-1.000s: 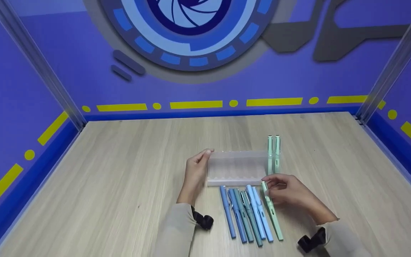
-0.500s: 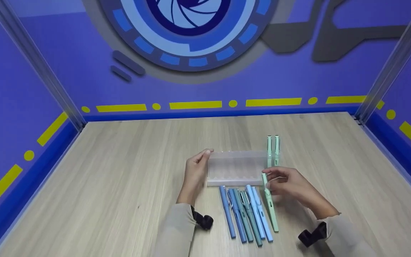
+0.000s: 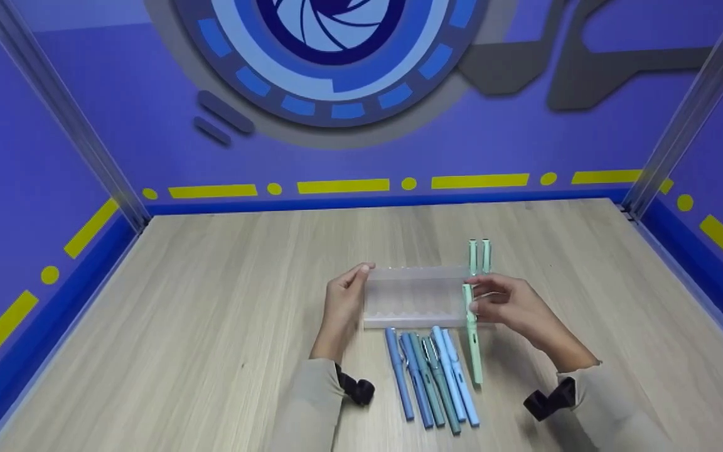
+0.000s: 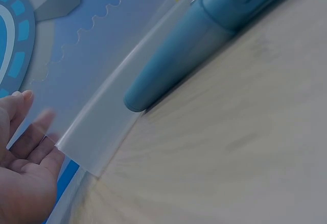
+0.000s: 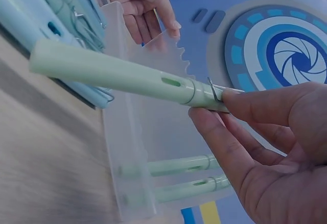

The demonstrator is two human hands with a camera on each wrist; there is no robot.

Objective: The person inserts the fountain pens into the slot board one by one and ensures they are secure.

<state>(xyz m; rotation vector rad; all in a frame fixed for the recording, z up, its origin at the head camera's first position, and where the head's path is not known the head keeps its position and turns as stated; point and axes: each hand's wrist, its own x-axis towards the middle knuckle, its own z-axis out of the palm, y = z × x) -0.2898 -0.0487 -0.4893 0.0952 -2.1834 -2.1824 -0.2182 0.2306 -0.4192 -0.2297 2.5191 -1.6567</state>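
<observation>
A: Right hand (image 3: 507, 307)?
B: Pinching a mint-green pen (image 3: 474, 349) near its clip, likely leaving barrel free, front right of the translucent pen rack (image 3: 415, 294).
A: Left hand (image 3: 344, 306)?
B: Grips rack's left edge, probably steadying; two mint pens (image 3: 486, 256) sit at its right end.

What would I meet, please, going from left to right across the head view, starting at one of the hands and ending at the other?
Left hand, two blue pens, two teal pens, two light blue pens, pale green pen, right hand.
</observation>
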